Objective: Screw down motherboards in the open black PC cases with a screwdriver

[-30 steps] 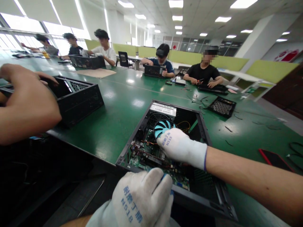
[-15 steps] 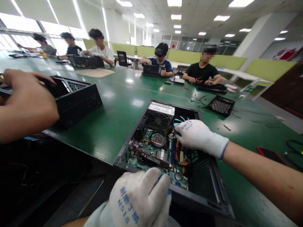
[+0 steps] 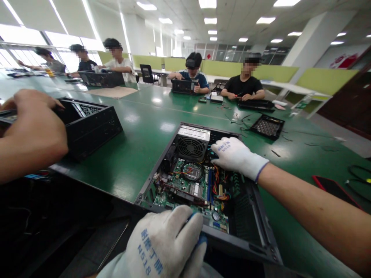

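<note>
"How's the left glove (image 3: pixel 165 241) coloured?"

"Off-white, with blue lettering (image 3: pixel 150 253) and blue between the fingers."

"And the right glove (image 3: pixel 234 153)?"

"White, same blue print, with a purplish band edging the cuff (image 3: pixel 257 166)."

"What about the computer case (image 3: pixel 243 244)?"

"Black to dark grey, one inner side patterned with small holes. The power supply label (image 3: pixel 194 132) is white, the motherboard (image 3: pixel 177 168) green, the memory slots (image 3: pixel 209 187) blue."

"Any brighter bits?"

"The cable bundle (image 3: pixel 215 181): red, orange, yellow and black strands."

"And the table (image 3: pixel 139 146)?"

"Deep green; the partitions (image 3: pixel 327 82) behind are lime. That flat device (image 3: pixel 333 190) is black with a red rim."
</note>
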`<state>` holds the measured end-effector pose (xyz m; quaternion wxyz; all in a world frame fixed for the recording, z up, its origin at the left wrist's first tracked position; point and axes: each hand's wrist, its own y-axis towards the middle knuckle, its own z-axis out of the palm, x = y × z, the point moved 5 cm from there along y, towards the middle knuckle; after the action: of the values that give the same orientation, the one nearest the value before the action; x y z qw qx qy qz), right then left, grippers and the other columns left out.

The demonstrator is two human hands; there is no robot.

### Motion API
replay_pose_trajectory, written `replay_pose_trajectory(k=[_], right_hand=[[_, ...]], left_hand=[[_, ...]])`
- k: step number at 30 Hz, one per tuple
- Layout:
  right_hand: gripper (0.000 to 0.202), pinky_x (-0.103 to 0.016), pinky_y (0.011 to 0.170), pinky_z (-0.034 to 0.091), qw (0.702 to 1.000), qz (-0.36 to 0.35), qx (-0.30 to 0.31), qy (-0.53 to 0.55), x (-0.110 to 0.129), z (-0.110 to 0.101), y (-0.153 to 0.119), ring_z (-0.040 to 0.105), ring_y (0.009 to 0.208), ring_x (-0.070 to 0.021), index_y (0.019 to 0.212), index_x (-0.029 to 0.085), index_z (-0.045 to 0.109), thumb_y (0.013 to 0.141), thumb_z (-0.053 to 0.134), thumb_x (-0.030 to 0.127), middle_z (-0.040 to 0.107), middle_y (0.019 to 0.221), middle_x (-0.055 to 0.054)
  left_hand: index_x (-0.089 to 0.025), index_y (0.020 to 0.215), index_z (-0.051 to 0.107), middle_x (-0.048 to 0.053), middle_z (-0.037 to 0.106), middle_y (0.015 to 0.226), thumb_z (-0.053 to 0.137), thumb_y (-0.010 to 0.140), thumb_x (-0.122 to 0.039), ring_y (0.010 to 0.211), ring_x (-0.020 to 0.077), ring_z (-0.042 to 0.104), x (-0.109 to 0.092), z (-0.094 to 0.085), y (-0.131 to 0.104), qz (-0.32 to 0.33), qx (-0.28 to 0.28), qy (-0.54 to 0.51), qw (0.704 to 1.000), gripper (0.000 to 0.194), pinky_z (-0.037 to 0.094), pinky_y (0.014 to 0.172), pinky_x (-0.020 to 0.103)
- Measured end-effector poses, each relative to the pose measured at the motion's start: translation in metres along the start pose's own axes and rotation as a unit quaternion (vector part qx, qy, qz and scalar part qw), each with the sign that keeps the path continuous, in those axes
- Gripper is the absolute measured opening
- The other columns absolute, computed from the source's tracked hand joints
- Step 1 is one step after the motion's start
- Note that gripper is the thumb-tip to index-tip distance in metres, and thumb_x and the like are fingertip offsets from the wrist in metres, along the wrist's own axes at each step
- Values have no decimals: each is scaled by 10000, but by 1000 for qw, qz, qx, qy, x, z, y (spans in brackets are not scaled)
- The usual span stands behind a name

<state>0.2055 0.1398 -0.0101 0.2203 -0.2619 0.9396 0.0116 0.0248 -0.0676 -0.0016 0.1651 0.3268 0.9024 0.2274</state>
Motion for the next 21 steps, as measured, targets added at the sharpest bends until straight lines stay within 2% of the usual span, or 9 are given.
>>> replay_pose_trajectory(k=[4,8,11,13,16,18,21], right_hand=[[387,-374,800,426,996,29,-78,27,-3,-6,-19,640,988,-305,1012,150,710,935,568,502,716,1012,-153],[419,-355,829,398,988,42,-121,86,-2,-7,-39,602,981,-279,1006,153,692,967,529,538,698,988,-132],[412,-342,832,387,980,45,-151,118,-1,-7,-46,586,969,-265,993,154,680,986,506,527,691,989,-123],[401,-339,829,383,976,47,-164,133,-2,-7,-47,584,958,-260,979,155,676,998,486,507,690,981,-119],[367,-340,821,381,972,50,-179,144,-3,-9,-48,584,944,-260,964,156,675,998,488,470,688,968,-113],[355,-339,817,382,969,52,-187,153,-4,-10,-49,585,932,-257,959,156,675,1002,482,451,688,963,-110],[354,-330,820,389,965,57,-184,179,-5,-9,-50,592,932,-248,958,157,677,1005,478,446,692,970,-109]], left_hand=[[-219,1166,620,61,703,1008,538,931,-314,669,192,697,4,-4,6,-6,28,-22,999,267,584,543,320],[-236,989,632,27,673,897,529,923,-315,561,151,633,5,-14,25,24,47,-35,998,146,490,444,269],[-238,891,627,18,644,832,529,937,-300,596,158,628,8,-10,48,44,99,-16,994,124,499,501,272],[-231,867,638,25,653,817,538,945,-289,691,184,664,12,2,66,67,160,5,985,139,546,610,295],[-203,844,674,68,712,848,519,956,-318,806,235,712,23,35,97,70,262,34,962,224,581,747,353],[-177,896,715,114,753,927,518,941,-324,885,278,733,35,62,115,39,352,57,934,250,587,816,390],[-148,1044,744,173,764,1075,570,883,-304,993,329,734,49,99,135,14,482,86,872,284,587,858,424]])
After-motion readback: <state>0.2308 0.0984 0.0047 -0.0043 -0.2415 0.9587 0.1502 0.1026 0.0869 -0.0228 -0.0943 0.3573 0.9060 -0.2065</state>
